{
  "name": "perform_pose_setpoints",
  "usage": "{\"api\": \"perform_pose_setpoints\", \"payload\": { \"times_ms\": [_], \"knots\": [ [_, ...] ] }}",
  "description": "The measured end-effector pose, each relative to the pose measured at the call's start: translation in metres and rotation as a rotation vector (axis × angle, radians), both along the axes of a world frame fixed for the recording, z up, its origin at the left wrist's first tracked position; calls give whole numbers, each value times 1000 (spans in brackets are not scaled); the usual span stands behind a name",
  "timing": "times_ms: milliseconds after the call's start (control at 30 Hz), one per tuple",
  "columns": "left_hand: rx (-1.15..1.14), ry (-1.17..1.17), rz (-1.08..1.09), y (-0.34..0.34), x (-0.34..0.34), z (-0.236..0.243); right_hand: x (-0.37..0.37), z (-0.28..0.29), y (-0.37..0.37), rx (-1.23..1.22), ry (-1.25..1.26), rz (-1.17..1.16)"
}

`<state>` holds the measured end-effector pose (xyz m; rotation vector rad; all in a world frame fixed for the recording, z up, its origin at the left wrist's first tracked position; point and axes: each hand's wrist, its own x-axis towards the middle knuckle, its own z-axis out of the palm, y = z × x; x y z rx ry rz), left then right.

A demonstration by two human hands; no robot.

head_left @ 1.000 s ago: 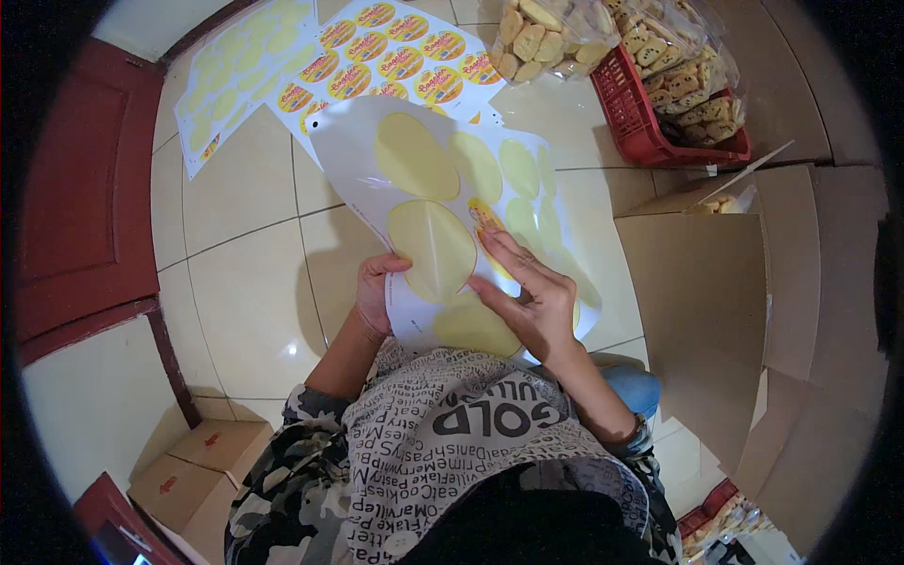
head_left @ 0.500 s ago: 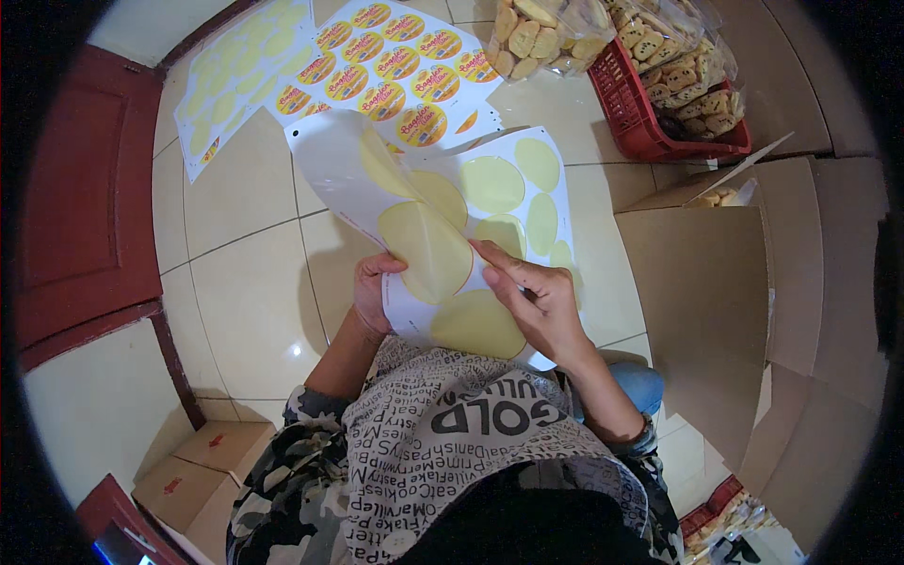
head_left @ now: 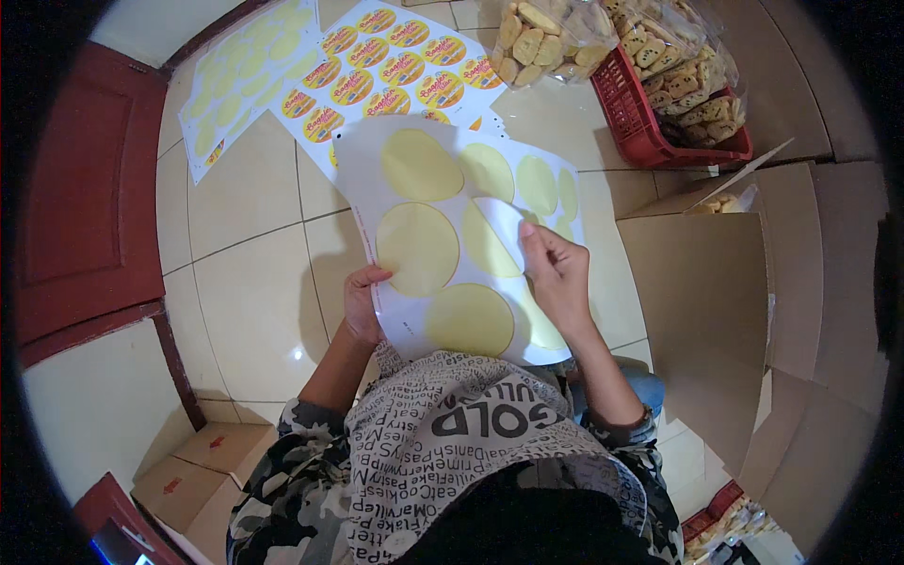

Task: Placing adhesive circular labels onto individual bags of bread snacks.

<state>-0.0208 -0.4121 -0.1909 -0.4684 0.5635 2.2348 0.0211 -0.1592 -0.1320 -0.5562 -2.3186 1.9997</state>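
Your left hand (head_left: 361, 303) grips the left edge of a white backing sheet (head_left: 443, 273) held up in front of you, thumb on its face and fingers hidden behind it. The sheet carries large pale yellow circles (head_left: 417, 248) and hangs over your lap, tilted away from you toward the floor beyond.

Your right hand (head_left: 557, 273) rests on the sheet's right half, fingers curled with the tips pinched at the paper near its middle, where a white flap (head_left: 499, 218) seems to be lifting from the surface. Whether it is a sticker or just the paper between the tips, you cannot tell from this view.

On the tiled floor (head_left: 245, 282) just past the held sheet lies a sheet of printed round labels (head_left: 395, 66) in orange and yellow, its near edge covered by what you hold. Further to the left lies another sheet with pale yellow circles (head_left: 240, 80). At the upper right sits a red basket (head_left: 650, 132) packed with bagged biscuits (head_left: 678, 56), and a clear bag of biscuits (head_left: 546, 38) lies beside it. Flat brown cardboard (head_left: 702, 292) spreads close by your right arm. A dark red door (head_left: 85, 198) stands on your left, and small cardboard boxes (head_left: 202, 471) sit by your left elbow.
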Motion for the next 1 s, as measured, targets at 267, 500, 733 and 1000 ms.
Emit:
{"api": "perform_pose_setpoints", "payload": {
  "times_ms": [267, 500, 733, 1000],
  "knots": [
    [-107, -44, 26, -17, 0, -20, -3, -36, 19, -588, -78, -545],
    [-222, -40, 11, -21, 0, -24, 1, -35, 11, -484, -15, -626],
    [-222, -42, 9, -22, 0, -24, -7, -23, 22, -621, 60, -543],
    [-488, 72, -125, -20, -12, -7, -14, -12, 32, -728, -46, -353]
  ]
}}
